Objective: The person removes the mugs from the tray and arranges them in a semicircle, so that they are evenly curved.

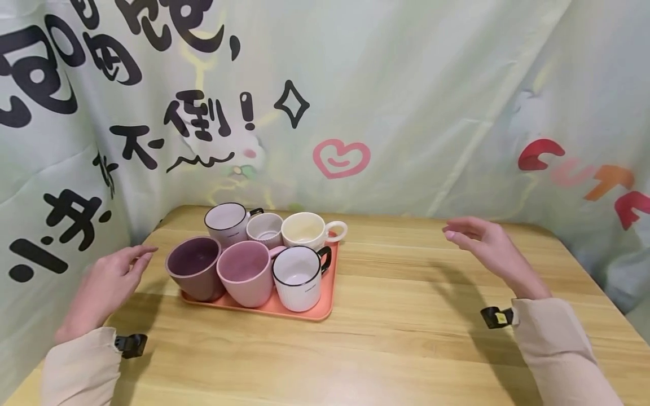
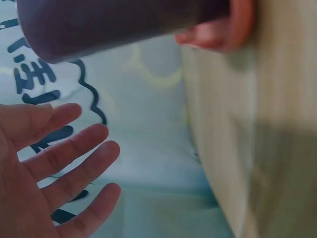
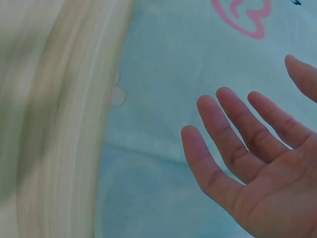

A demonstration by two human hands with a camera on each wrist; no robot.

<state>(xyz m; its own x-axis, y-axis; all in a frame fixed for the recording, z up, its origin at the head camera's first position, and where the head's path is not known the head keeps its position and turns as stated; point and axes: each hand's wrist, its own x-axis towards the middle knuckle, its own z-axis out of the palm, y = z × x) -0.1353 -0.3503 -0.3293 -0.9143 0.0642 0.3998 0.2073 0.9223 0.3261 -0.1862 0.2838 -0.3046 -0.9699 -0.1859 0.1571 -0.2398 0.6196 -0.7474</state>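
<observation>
My left hand hovers just left of a dark purple mug, apart from it, with nothing in its fingers. The left wrist view shows the purple mug beyond the spread fingers. Over the table's right side, my right hand hangs in the air, holding nothing; its relaxed fingers fan out in the right wrist view. An orange-pink tray carries the purple mug, a pink mug, a white black-rimmed mug, another black-rimmed mug, a small greyish cup and a cream mug.
The tray stands on the left half of a wooden table. A pale curtain with printed writing and a pink heart hangs behind the table and along its sides. Handles of the cream and black-rimmed mugs point right.
</observation>
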